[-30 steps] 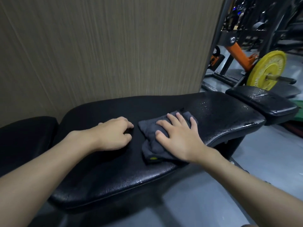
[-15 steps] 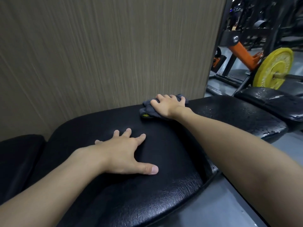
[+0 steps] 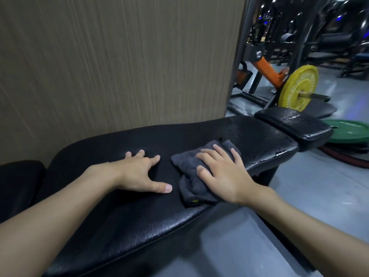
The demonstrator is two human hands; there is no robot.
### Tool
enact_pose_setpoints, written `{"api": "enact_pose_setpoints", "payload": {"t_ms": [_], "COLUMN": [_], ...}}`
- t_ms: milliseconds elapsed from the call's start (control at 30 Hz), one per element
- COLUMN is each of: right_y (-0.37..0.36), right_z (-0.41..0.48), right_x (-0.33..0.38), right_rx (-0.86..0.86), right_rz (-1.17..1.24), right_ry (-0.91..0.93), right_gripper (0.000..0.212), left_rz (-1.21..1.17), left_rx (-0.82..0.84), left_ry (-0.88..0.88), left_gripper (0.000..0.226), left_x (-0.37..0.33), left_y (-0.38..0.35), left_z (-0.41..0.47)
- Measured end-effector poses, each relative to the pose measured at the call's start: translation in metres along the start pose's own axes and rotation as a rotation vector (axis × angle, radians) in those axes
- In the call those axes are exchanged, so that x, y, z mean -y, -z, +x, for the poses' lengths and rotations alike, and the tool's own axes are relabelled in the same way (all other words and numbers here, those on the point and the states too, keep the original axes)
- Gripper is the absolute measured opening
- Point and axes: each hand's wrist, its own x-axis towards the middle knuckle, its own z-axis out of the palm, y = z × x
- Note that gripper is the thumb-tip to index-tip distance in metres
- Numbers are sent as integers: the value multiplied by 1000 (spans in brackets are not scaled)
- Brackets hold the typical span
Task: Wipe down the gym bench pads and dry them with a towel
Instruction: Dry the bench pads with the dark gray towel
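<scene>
My R hand (image 3: pixel 223 176) flat, fingers straight, pressing grey towel (image 3: pixel 191 176) on long bench pad (image 3: pixel 123 226); L hand (image 3: pixel 139 172) splayed flat beside it. Risk: droplets toward small end pad (image 3: pixel 293 126) get missed, pad left wet.

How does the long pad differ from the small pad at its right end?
The long pad is much larger than the small pad. The left hand and a grey towel under the right hand lie on the long pad; the small pad carries nothing. Droplets cover the small pad but only the long pad's right end. Both are black.
</scene>
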Motion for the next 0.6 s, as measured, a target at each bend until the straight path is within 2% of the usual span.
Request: {"api": "enact_pose_setpoints", "payload": {"t_ms": [67, 233, 433, 600], "right_y": [9, 12, -2, -14], "right_z": [-20, -21, 54, 135], "right_x": [2, 12, -4, -35], "right_rx": [21, 42, 72, 52], "right_rz": [-14, 32, 9, 2], "right_ry": [2, -74, -181, -186], "right_gripper": [80, 87, 50, 55], "left_rz": [7, 133, 111, 105], "left_rx": [3, -73, -16, -29], "left_ry": [-4, -155, -223, -171], "left_gripper": [132, 122, 103, 109], "left_x": [-2, -7, -15, -34], "left_y": [1, 9, 19, 12], "left_z": [-1, 6, 17, 33]}}
